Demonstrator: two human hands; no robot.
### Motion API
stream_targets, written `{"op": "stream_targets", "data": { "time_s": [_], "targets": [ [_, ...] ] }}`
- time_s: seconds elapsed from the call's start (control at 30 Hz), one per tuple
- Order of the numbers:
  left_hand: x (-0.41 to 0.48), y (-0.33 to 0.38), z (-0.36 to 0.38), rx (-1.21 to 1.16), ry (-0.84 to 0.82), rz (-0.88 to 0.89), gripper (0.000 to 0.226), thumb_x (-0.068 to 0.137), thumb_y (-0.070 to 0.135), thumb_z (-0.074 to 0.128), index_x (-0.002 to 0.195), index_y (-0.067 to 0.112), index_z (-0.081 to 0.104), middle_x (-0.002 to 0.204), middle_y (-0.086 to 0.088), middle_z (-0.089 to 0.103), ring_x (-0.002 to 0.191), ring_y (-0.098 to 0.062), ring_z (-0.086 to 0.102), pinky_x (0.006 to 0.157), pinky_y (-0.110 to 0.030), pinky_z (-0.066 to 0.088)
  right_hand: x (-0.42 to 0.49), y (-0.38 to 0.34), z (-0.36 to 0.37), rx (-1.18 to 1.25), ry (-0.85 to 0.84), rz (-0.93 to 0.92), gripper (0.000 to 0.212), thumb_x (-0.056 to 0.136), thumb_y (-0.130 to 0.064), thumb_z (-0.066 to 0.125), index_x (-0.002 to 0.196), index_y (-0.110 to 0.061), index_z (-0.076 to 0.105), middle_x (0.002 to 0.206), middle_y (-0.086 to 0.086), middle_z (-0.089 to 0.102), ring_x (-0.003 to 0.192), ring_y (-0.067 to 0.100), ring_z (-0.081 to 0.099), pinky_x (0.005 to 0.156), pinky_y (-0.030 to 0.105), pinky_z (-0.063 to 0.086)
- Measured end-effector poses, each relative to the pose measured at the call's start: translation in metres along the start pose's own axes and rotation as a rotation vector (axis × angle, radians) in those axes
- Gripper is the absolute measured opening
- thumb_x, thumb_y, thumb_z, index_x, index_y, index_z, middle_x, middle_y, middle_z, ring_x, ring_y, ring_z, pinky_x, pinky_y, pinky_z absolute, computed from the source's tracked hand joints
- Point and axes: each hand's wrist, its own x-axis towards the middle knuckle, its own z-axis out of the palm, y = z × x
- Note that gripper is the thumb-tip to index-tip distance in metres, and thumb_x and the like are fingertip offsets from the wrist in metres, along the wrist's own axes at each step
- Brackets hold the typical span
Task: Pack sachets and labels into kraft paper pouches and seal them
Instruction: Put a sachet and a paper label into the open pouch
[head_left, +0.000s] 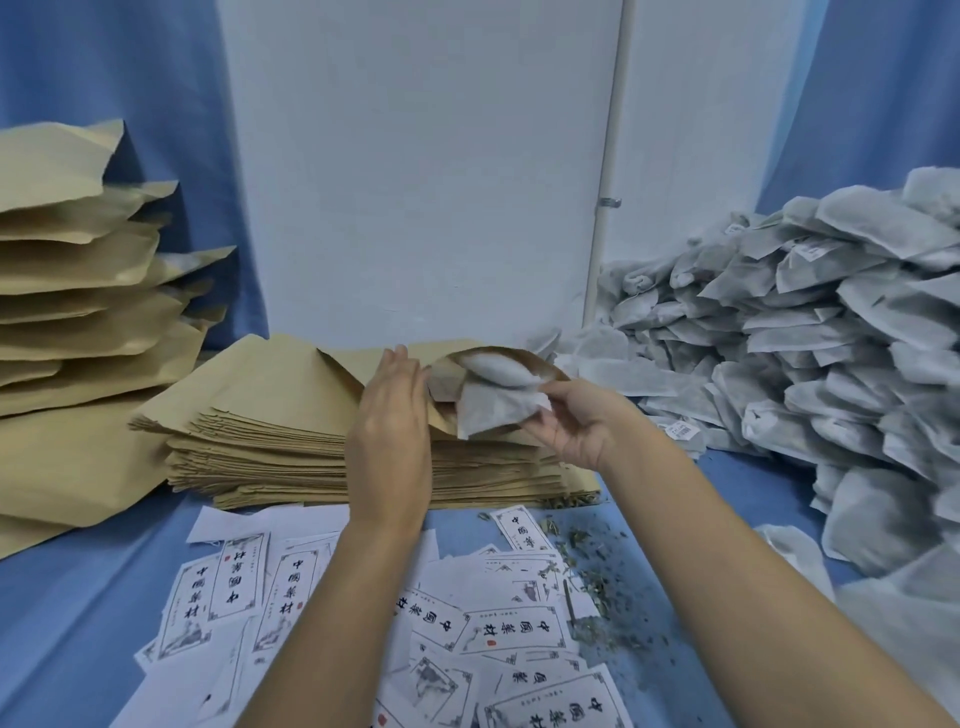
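Head view: two white sachets (498, 400) sit halfway in the mouth of an open kraft pouch (441, 382) at centre, pinched by the right hand (576, 421) reaching in from 3 o'clock. The left hand (389, 415), fingers straight, presses flat against the pouch's mouth at its 9 o'clock side. The pouch lies on a stack of flat pouches (270, 447). Printed labels (509, 629) lie scattered at 6 o'clock on the blue cloth (78, 597), with herb crumbs (597, 597) at 5 o'clock. A heap of sachets (831, 322) fills 3 o'clock; bulging pouches (78, 270) pile up at 9 o'clock.
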Motion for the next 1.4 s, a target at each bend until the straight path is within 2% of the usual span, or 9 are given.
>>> {"op": "stream_targets", "data": {
  "time_s": [0.13,0.3,0.4,0.67,0.93,1.1,1.23,1.3,1.4],
  "targets": [
    [-0.011,0.018,0.008,-0.035,0.089,-0.033,0.035,0.097,0.018,0.044,0.112,-0.008,0.061,0.125,-0.023,0.059,0.121,-0.037,0.054,0.096,-0.050,0.047,0.013,0.002,0.019,0.075,0.124,-0.058,0.016,0.095,0.011,0.040,0.097,0.003,0.054,0.083,0.019,0.064,0.081,0.026,0.063,0.038,0.033,0.051],
    [-0.023,0.032,0.013,0.082,0.251,0.053,0.030,0.094,0.019,0.049,0.102,-0.002,0.068,0.111,-0.016,0.068,0.106,-0.028,0.065,0.080,-0.048,0.056,0.040,0.008,0.040,0.135,0.330,-0.100,0.041,0.091,0.011,0.039,0.129,0.002,0.050,0.126,0.020,0.058,0.112,0.035,0.058,0.088,0.049,0.052],
    [-0.030,0.036,0.014,0.102,0.257,0.054,0.025,0.093,0.018,0.055,0.102,0.000,0.069,0.109,-0.013,0.070,0.103,-0.025,0.067,0.080,-0.047,0.056,0.045,0.011,0.049,0.216,0.326,-0.029,0.035,0.097,-0.004,0.042,0.130,-0.004,0.053,0.131,0.011,0.058,0.118,0.026,0.055,0.102,0.036,0.045],
    [-0.015,0.039,0.012,0.009,0.059,-0.167,0.030,0.097,0.021,0.050,0.112,0.002,0.067,0.113,-0.011,0.069,0.108,-0.028,0.063,0.088,-0.045,0.051,0.014,0.024,0.038,-0.033,0.012,-0.109,0.025,0.093,0.011,0.037,0.094,0.000,0.059,0.082,0.014,0.063,0.068,0.021,0.062,0.050,0.024,0.057],
    [-0.031,0.047,0.021,0.072,0.154,-0.038,0.038,0.095,0.029,0.045,0.101,0.003,0.071,0.097,-0.007,0.073,0.088,-0.021,0.070,0.073,-0.034,0.056,0.018,0.021,0.033,-0.460,-0.213,-0.139,0.030,0.096,-0.008,0.039,0.074,-0.017,0.057,0.068,-0.003,0.063,0.069,0.011,0.060,0.074,0.020,0.050],
    [-0.014,0.046,0.029,0.013,0.068,-0.215,0.045,0.099,0.039,0.036,0.112,0.010,0.067,0.110,-0.003,0.070,0.102,-0.022,0.064,0.079,-0.033,0.049,0.026,0.027,0.023,-0.544,0.095,-0.487,0.029,0.087,-0.001,0.044,0.066,-0.015,0.060,0.066,0.001,0.061,0.059,0.014,0.054,0.055,0.024,0.044],
    [0.001,0.042,0.042,-0.034,0.080,-0.258,0.044,0.099,0.038,0.027,0.102,0.013,0.063,0.092,0.000,0.065,0.084,-0.022,0.058,0.063,-0.026,0.033,0.030,0.024,-0.012,-0.487,0.573,-0.816,0.025,0.083,-0.008,0.043,0.065,0.003,0.056,0.057,0.007,0.052,0.058,0.017,0.043,0.054,0.037,0.036],
    [0.008,0.038,0.050,-0.080,0.121,-0.313,0.035,0.102,0.030,0.034,0.104,0.011,0.064,0.093,-0.002,0.066,0.084,-0.023,0.058,0.063,-0.022,0.028,0.037,0.015,-0.037,-0.506,0.771,-0.814,0.026,0.087,-0.009,0.040,0.074,0.006,0.056,0.065,0.016,0.049,0.063,0.020,0.041,0.056,0.034,0.031],
    [0.015,0.034,0.062,-0.121,0.182,-0.334,0.032,0.102,0.023,0.039,0.107,0.007,0.065,0.095,-0.008,0.068,0.085,-0.027,0.060,0.063,-0.017,0.026,0.055,0.001,-0.078,-0.870,0.738,-0.632,0.028,0.091,-0.007,0.040,0.067,-0.005,0.055,0.073,0.010,0.054,0.069,0.024,0.048,0.057,0.034,0.034]
  ]
}}
